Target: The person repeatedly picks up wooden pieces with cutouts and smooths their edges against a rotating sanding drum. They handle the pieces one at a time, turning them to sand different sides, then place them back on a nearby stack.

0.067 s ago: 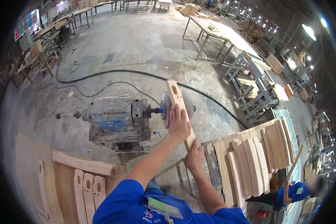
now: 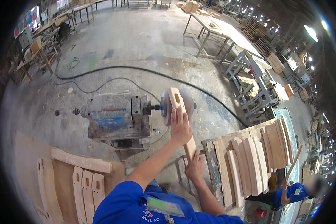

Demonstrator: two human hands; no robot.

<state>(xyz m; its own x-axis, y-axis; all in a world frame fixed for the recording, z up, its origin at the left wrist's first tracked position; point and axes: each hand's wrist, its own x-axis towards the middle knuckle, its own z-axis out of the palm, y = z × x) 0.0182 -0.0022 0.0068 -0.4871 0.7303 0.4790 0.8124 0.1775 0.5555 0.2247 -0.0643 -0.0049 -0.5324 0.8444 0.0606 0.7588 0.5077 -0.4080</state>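
A long pale wooden slat (image 2: 190, 148) with an oval slot near its far end lies slanted against a blurred, round sanding wheel (image 2: 190, 101). My left hand (image 2: 180, 130) presses on the slat's middle, fingers extended along its top and holding it at the wheel. Around the near end my right hand (image 2: 195, 168) is closed. The wheel sits on the shaft of a worn grey and blue motor (image 2: 112, 115), left of my hands.
Slotted wooden slats (image 2: 87, 186) lie on a board at lower left. Several curved wooden pieces (image 2: 250, 164) rest on a stand at right. Behind it, a person in blue (image 2: 293, 194) holds a wooden piece. A thick black cable (image 2: 138, 68) crosses the floor beyond the motor.
The slat has slid toward me along the wheel, its far end now lower in view. Both hands have come nearer with it, keeping their hold.
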